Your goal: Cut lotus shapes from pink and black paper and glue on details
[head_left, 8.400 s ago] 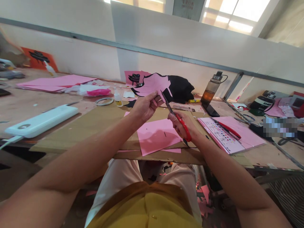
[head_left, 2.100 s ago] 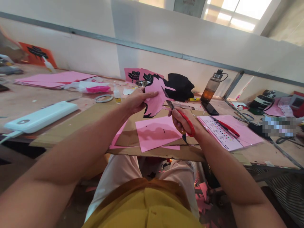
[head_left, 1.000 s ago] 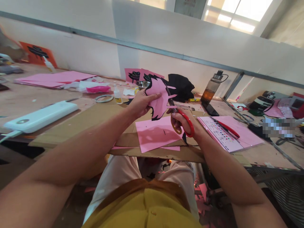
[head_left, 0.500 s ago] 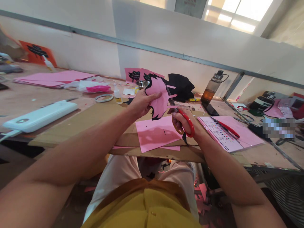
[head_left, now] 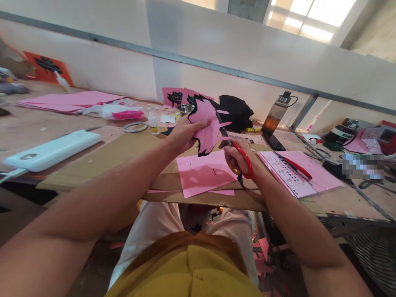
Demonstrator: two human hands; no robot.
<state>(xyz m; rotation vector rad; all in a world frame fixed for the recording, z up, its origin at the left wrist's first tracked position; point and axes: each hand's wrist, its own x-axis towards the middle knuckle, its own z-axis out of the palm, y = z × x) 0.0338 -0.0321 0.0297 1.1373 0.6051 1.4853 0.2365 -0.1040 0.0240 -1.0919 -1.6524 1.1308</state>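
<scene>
My left hand (head_left: 185, 133) pinches a pink cutout (head_left: 208, 128) with a jagged black border, thumb on its pink face, held up above the table. Thin pink strips stick out from its right side. Red-handled scissors (head_left: 244, 159) are in my right hand (head_left: 235, 156), fingers through the loops. Their dark blades lie along the cutout's right edge, partly hidden by it. Below the hands a pink sheet (head_left: 201, 179) with a small dark mark lies on brown cardboard (head_left: 123, 159).
A water bottle (head_left: 276, 112) stands at the back right, a phone (head_left: 274, 142) beside it. Black cloth (head_left: 236, 111) is heaped behind the cutout. Red pliers-like handles (head_left: 297, 168) lie on a printed card at right. At left are a white device (head_left: 52, 150), tape ring (head_left: 135, 127) and glue bottle (head_left: 152, 123).
Almost nothing differs. The cutout, scissors and both hands keep nearly the same place, apart from a very slight shift of the view.
</scene>
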